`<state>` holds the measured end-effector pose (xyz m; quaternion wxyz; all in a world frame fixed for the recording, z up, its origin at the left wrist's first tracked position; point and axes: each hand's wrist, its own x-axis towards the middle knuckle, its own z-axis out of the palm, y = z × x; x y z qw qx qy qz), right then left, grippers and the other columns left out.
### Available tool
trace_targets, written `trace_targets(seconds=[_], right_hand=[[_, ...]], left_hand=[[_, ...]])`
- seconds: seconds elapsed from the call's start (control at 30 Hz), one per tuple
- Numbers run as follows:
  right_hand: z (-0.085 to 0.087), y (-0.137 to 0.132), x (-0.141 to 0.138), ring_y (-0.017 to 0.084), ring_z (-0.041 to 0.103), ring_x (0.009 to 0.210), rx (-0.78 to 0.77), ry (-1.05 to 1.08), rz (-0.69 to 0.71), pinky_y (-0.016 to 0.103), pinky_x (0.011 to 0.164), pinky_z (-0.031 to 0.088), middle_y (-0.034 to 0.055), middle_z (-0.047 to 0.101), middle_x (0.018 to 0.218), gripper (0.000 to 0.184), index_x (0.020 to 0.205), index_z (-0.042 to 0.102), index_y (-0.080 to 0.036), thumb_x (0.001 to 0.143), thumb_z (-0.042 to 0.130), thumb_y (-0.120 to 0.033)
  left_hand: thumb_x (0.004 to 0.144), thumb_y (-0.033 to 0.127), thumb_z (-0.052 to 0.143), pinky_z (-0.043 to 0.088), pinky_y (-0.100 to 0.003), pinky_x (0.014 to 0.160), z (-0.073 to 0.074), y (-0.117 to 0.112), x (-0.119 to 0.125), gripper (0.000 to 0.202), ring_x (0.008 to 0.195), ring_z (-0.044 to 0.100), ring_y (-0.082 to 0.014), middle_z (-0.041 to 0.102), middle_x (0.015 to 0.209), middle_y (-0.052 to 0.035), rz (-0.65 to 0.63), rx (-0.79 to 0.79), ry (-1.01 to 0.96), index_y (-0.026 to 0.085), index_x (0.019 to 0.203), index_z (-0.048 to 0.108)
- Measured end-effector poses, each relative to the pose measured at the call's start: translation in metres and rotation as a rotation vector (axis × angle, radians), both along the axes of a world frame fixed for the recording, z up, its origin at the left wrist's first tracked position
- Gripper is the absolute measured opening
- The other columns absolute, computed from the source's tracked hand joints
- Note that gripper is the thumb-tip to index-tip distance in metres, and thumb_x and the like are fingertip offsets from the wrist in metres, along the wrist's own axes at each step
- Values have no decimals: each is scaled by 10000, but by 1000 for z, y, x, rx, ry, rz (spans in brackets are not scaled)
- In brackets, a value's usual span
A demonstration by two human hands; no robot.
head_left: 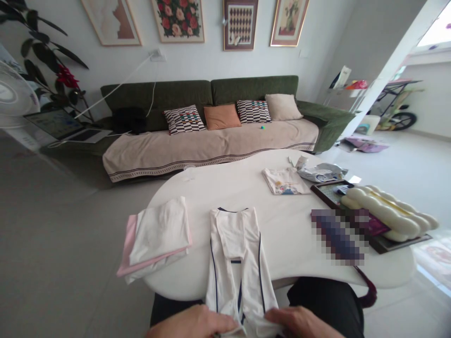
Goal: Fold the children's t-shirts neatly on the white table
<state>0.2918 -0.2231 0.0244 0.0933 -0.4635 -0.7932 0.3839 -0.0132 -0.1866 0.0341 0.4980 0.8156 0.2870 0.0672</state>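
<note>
A white garment with dark blue trim (236,253) lies lengthwise on the white table (282,225), its lower end hanging over the near edge. My left hand (193,324) grips that lower end on the left, fingers closed on the cloth. My right hand (299,323) pinches the same end on the right. Only the tops of both hands show at the frame's bottom edge.
A folded white and pink stack (155,239) lies at the table's left. A small folded printed shirt (285,180), crumpled packaging (320,171) and a tray with a cream bumpy cushion (387,211) sit at the right. Behind stands a green sofa (211,122).
</note>
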Motion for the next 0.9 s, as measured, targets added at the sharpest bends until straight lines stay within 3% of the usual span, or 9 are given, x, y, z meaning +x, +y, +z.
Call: trace_targets(seconds=[0.07,0.13,0.23,0.27,0.3,0.4,0.5,0.73,0.9], right_hand=[[29,41,4,150,593,831,16,16,-97,234,741,426,-5,652,887,397,1097,553,-335,773,388,-176],[39,95,3,163,576,837,90,60,-179,262,752,421,12,641,900,346,1087,551,-272,764,434,-235],[17,168,-7,158,572,762,157,81,-500,277,723,429,32,639,841,346,1062,547,-183,737,440,-236],[4,184,-12,171,573,808,169,74,-552,292,746,428,55,635,898,368,1073,538,-164,723,450,-236],[-11,194,-17,186,573,841,178,66,-602,307,759,429,72,629,931,373,1062,541,-153,709,458,-240],[-51,201,-26,214,559,926,217,63,-702,338,793,426,100,606,1022,391,1065,529,-147,703,431,-257],[-70,194,-26,196,563,915,257,85,-729,324,790,433,91,597,1055,418,1088,507,-151,700,367,-218],[-57,215,-21,144,580,791,344,113,-624,262,763,433,14,633,929,430,1046,539,-193,676,327,-134],[-57,228,-32,164,538,968,411,35,-652,281,869,391,70,582,1063,472,1104,517,-168,682,327,-77]], left_hand=[[725,236,577,446,-208,704,25,41,0,233,761,627,-158,689,830,33,134,-87,-162,271,935,673],[615,236,679,452,-245,696,31,93,9,283,765,617,-191,684,832,-17,273,-193,-216,187,894,682],[600,236,674,451,-241,605,4,157,33,332,656,598,-159,664,762,-36,702,-398,-299,142,918,649],[586,222,676,449,-241,594,-11,170,41,330,639,594,-158,656,720,-28,896,-398,-370,139,903,639],[600,221,660,450,-241,613,-26,177,47,318,659,596,-156,653,723,-26,976,-380,-403,138,905,624],[638,235,619,449,-249,686,-65,179,56,283,749,605,-163,659,771,-33,1077,-322,-472,137,903,599],[656,276,602,451,-262,707,-82,173,54,286,778,610,-172,666,789,-38,1100,-299,-509,133,905,601],[627,303,628,454,-242,668,-82,186,49,395,734,617,-158,666,784,-36,1175,-208,-515,139,983,575],[637,211,614,451,-239,642,-92,203,46,297,657,613,-144,650,688,-27,1288,-98,-422,127,919,577]])
